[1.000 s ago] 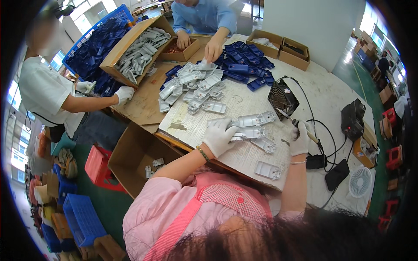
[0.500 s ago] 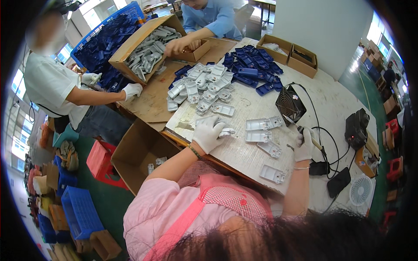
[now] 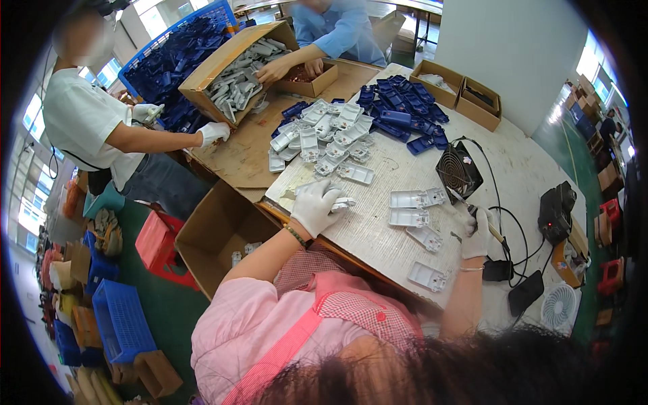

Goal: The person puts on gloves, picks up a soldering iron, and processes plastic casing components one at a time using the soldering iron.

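My gloved left hand (image 3: 315, 208) is closed on a light grey plastic casing (image 3: 344, 203) at the table's near left edge. In my gloved right hand (image 3: 476, 234) is a soldering iron (image 3: 497, 233), its thin end pointing up and left toward a square black fan (image 3: 459, 167). Between my hands, several open grey casings lie on the white table, among them a casing (image 3: 408, 217) in a short column and a separate casing (image 3: 426, 276) nearer me. Farther off is a heap of grey casings (image 3: 331, 138) beside a pile of dark blue casings (image 3: 401, 111).
A tilted cardboard box (image 3: 196, 79) of grey parts stands at the far left, near two co-workers. Below the left edge sits an open carton (image 3: 202, 233). Cables, a black unit (image 3: 557, 212) and a small white fan (image 3: 559, 307) occupy the right side.
The view has shifted slightly. My left hand has moved a little left with the grey casing, relative to the table. My right hand keeps the soldering iron in nearly the same place.
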